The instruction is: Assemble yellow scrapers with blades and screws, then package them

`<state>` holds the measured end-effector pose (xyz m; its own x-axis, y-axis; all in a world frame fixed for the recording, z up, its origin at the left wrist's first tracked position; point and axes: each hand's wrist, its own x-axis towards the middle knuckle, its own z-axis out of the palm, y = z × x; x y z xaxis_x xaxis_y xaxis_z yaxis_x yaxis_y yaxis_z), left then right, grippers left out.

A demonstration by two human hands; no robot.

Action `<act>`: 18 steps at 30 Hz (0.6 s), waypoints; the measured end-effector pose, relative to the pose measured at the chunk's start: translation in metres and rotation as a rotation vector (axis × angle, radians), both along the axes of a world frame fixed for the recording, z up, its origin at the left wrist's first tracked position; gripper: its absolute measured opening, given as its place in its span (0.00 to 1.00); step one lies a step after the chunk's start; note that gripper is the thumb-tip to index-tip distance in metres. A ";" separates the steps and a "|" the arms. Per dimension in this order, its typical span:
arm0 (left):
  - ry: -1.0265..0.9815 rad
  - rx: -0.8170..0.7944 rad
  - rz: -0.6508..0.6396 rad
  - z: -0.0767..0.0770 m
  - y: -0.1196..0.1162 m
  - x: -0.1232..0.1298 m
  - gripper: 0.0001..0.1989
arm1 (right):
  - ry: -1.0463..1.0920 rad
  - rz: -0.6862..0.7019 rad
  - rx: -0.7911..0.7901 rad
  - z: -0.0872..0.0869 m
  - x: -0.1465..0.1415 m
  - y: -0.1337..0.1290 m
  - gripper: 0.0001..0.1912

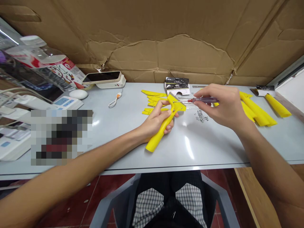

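Observation:
Wrapped round the neck of a yellow scraper (158, 139) is my left hand (159, 122), which holds it tilted above the table, its wide head up and to the right. My right hand (219, 104) grips a screwdriver (204, 99) with a dark clear handle and red collar. The screwdriver's thin shaft points left and its tip meets the scraper head near a screw. Small metal screws and nuts (201, 116) lie in a pile below my right hand. Several flat yellow pieces (153, 98) lie behind my left hand.
Black and white packaging (177, 86) stands at the back. More yellow handles (258, 112) and another scraper (277, 105) lie right. On the left are a phone (102, 77), a short cable (115, 100), a white mouse (78, 94), bottles (66, 71) and power strips (14, 142). Cardboard (152, 34) lines the back.

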<state>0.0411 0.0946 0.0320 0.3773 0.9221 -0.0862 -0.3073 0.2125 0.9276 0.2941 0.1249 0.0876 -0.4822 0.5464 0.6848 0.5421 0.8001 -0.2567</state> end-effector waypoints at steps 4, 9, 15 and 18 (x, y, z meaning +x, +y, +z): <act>-0.024 -0.012 0.007 0.000 0.001 0.000 0.13 | 0.022 0.022 -0.030 -0.004 -0.005 -0.001 0.06; -0.036 -0.035 0.018 0.001 0.001 0.000 0.13 | 0.000 0.049 -0.018 -0.004 -0.005 -0.003 0.14; -0.015 -0.048 0.033 0.002 0.002 0.000 0.12 | 0.027 0.087 -0.015 -0.001 -0.004 -0.003 0.12; 0.014 -0.046 0.029 0.002 0.002 0.000 0.11 | 0.091 0.077 -0.007 0.000 -0.005 -0.004 0.09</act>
